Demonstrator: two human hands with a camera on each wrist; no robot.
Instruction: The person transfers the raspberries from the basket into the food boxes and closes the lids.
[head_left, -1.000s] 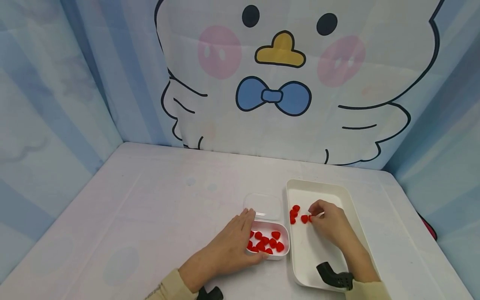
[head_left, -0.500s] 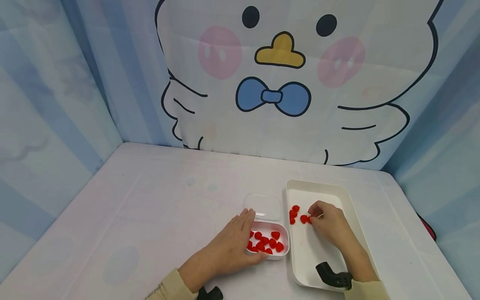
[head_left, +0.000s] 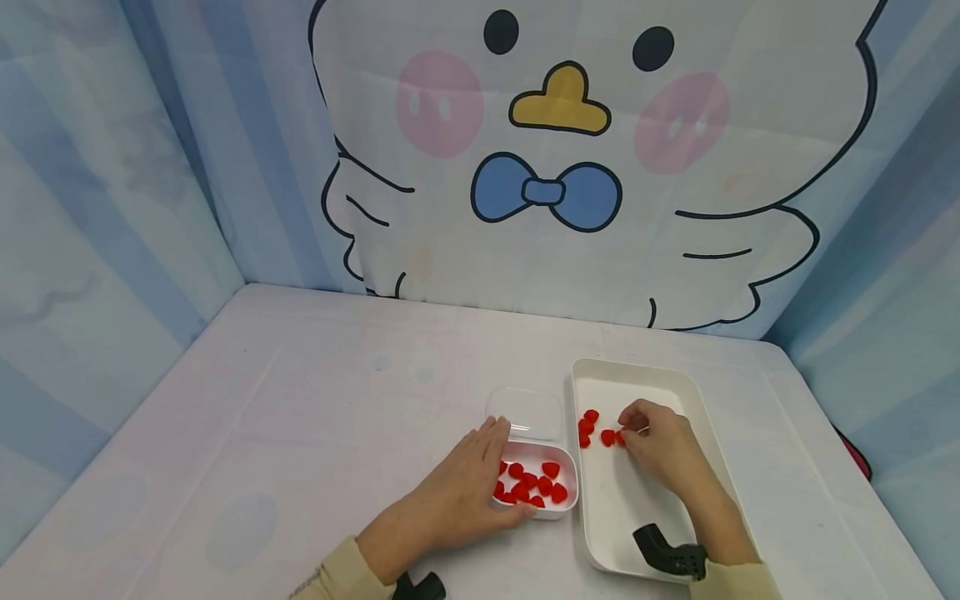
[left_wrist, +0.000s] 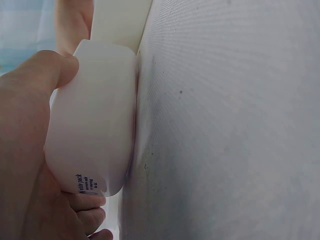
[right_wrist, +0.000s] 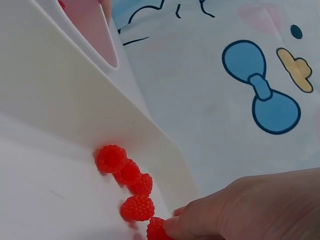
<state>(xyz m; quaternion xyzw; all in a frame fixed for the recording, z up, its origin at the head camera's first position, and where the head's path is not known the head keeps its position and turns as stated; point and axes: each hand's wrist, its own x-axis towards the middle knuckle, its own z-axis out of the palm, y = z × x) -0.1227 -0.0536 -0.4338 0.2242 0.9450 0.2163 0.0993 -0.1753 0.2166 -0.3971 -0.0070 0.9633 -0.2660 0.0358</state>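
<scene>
My left hand (head_left: 457,483) grips a small white plastic box (left_wrist: 95,120), thumb at its near side and fingers round its left end. Several red raspberries (head_left: 545,485) lie inside the box. To the right, my right hand (head_left: 663,442) pinches one raspberry (right_wrist: 157,228) between thumb and fingertips, low over the white tray (head_left: 637,500). Close beside that berry lies another raspberry (right_wrist: 137,208). A short row of raspberries (right_wrist: 112,159) sits against the tray's left wall. The left hand hides part of the box and its contents.
A clear plastic lid (head_left: 525,410) lies just behind the box. The tray's raised left wall (right_wrist: 150,125) stands right next to the box. Patterned curtains (head_left: 547,250) close off the back and sides of the white table (head_left: 300,417).
</scene>
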